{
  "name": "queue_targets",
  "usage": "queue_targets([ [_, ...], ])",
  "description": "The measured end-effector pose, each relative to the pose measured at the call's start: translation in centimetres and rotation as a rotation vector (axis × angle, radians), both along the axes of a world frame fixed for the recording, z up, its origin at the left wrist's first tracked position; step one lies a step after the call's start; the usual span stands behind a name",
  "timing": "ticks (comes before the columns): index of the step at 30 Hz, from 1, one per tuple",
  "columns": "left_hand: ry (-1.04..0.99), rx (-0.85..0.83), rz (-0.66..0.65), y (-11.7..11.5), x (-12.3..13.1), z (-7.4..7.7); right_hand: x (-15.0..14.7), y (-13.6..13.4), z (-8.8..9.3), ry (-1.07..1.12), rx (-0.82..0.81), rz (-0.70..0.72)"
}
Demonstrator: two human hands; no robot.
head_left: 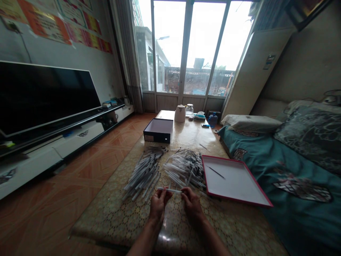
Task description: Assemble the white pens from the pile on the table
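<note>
Directly on the counter (112,220), two heaps of pens (144,174) (183,169), side by side; just beside them, a red-rimmed white tray (239,181); toward the far end, a black box (158,129), a white jug (180,113) and a glass jar (189,111).

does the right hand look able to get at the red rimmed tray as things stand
Probably yes: the right hand sits close to the red-rimmed white tray, with only a few loose pens in between, though it is currently pinching a white pen.

One thin white pen (169,190) is held almost level at lower middle of frame; above it lie one messy heap (144,174) and another heap (185,169) of same pens.
</note>
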State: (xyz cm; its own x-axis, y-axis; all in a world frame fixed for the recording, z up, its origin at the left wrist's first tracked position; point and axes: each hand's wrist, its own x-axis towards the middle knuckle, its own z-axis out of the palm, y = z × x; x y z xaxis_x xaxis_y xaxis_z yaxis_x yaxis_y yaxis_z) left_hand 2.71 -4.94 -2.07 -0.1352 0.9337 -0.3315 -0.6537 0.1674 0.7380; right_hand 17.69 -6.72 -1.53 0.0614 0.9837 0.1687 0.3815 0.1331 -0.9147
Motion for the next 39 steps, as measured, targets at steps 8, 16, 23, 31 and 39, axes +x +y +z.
queue_targets([
  [8,-0.001,-0.008,-0.010,-0.1,0.0,0.2,-0.1,-0.1,-0.2,-0.047,0.026,-0.048],
  [16,0.008,-0.008,-0.013,0.0,0.0,-0.1,-0.2,0.0,-0.5,0.109,-0.076,-0.018],
  [23,0.009,0.013,-0.012,0.0,0.0,-0.3,-0.2,-0.1,-0.4,0.139,-0.086,-0.013],
  [31,0.009,0.010,0.008,0.0,0.0,-0.5,-0.1,-0.1,-1.0,0.289,-0.083,-0.067],
  [39,0.059,0.026,-0.037,0.3,-0.1,-1.0,0.0,-0.1,-0.3,0.094,0.002,-0.034],
])
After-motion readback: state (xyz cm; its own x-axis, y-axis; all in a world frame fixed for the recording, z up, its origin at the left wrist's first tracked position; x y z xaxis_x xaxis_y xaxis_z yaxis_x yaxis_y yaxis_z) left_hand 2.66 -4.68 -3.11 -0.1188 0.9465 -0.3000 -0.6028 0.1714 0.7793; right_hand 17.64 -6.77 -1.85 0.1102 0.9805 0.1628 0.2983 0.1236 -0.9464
